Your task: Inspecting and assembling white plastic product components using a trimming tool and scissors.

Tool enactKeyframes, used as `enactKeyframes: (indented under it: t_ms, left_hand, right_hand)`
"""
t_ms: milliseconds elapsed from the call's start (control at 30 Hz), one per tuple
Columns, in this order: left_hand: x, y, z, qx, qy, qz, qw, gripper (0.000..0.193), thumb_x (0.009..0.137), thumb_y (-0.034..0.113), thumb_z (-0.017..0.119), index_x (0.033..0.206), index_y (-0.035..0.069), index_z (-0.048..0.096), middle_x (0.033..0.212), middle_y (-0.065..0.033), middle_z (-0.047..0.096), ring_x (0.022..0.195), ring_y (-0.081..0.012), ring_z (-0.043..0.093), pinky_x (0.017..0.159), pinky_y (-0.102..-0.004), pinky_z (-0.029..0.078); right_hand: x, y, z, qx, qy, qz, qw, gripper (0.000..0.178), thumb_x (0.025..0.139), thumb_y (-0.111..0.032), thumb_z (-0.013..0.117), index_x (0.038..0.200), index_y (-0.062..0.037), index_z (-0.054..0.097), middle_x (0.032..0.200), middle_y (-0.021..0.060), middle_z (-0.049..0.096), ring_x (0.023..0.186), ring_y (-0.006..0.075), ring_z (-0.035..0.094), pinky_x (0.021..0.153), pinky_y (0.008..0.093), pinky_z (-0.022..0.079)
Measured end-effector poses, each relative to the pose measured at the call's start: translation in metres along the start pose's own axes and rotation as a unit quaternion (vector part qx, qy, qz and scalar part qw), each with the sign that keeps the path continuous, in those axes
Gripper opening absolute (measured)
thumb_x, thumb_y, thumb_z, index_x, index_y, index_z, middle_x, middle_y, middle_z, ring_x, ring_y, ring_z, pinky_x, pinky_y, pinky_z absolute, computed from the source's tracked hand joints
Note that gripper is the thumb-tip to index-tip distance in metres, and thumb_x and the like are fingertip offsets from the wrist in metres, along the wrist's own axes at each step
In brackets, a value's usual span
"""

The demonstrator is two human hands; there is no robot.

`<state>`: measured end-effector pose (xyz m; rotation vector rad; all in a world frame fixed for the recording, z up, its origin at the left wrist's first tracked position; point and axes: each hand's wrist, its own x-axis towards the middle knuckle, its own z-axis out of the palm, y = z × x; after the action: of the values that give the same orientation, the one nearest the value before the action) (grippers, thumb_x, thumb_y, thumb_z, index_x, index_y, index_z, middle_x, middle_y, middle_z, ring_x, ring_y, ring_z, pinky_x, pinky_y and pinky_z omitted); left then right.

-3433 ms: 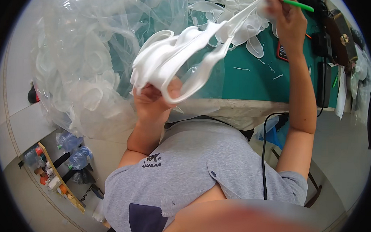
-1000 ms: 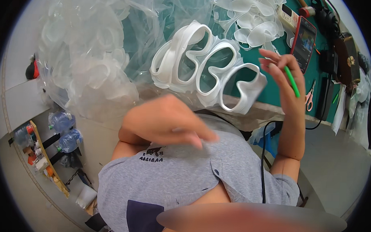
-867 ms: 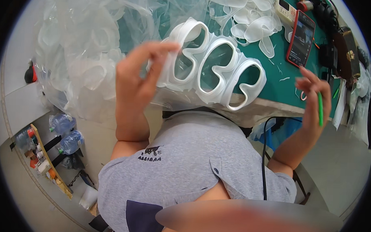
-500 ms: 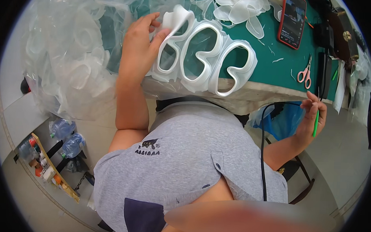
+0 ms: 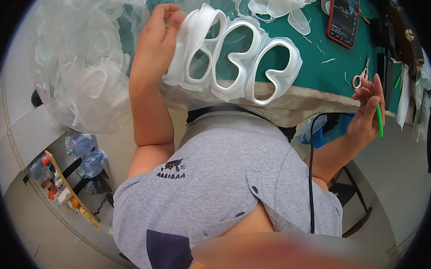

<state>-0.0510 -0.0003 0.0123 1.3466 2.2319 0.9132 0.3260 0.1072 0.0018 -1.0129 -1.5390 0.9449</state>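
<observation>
A: What has just changed on your feed?
B: From my station, the left hand [image 5: 157,42] has come off the near end of its fold: half a second ago its thumb met the leftmost glossy white, rubbery mask-shaped frame [image 5: 193,31], whose top was pinched over. Now that frame's upper opening shows wide.
A: Meaning what for the work?
B: I judge the row of three or so white mask-shaped frames [image 5: 234,58] better spread for handling. It lies on the dark green mat [image 5: 317,71], front ends reaching the cloth-covered table edge [image 5: 321,96].
A: Left-hand grip?
B: Its fingers are bent at the leftmost frame's outer side; I cannot tell whether they pinch it.
A: And the right?
B: The right hand [image 5: 365,116] loosely grasps a slim bright-green tool [image 5: 380,122], other fingers half extended. It has risen to just beside the pink-handled metal scissors [image 5: 361,77]; earlier I saw it clearly below them.
</observation>
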Motion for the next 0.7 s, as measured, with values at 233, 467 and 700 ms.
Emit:
enactKeyframes:
  t_ms: [233,467,700]
  left_hand:
    - [-0.006,-0.001,-0.009,-0.191,-0.085,-0.088,0.974,0.036,0.087,0.027,0.067,0.107,-0.002,0.061,0.078,-0.0022,0.059,0.060,-0.0050,0.049,0.052,-0.0241,0.039]
    - [-0.010,0.006,-0.012,-0.197,-0.205,-0.071,0.956,0.034,0.082,0.028,0.071,0.097,-0.001,0.063,0.072,-0.0018,0.058,0.066,-0.0096,0.049,0.059,-0.0247,0.041]
    - [-0.030,0.005,-0.017,-0.075,-0.197,0.026,0.977,0.023,0.080,0.017,0.067,0.093,0.003,0.055,0.093,-0.0055,0.058,0.093,-0.0192,0.054,0.081,-0.0325,0.044]
  right_hand:
    - [-0.001,0.002,-0.011,0.027,-0.008,0.020,0.999,0.038,0.097,-0.025,0.053,0.117,0.0076,0.058,0.098,0.0131,0.065,0.077,0.0144,0.057,0.070,0.0282,0.046]
    - [0.016,-0.024,0.035,0.071,-0.083,-0.025,0.994,0.016,0.090,-0.002,0.059,0.104,0.0052,0.061,0.095,0.0154,0.066,0.074,0.0124,0.058,0.067,0.0240,0.047]
    - [0.040,-0.044,0.074,0.078,-0.169,-0.027,0.982,0.014,0.090,-0.003,0.061,0.101,0.0048,0.059,0.095,0.0170,0.067,0.068,0.0110,0.056,0.064,0.0224,0.047]
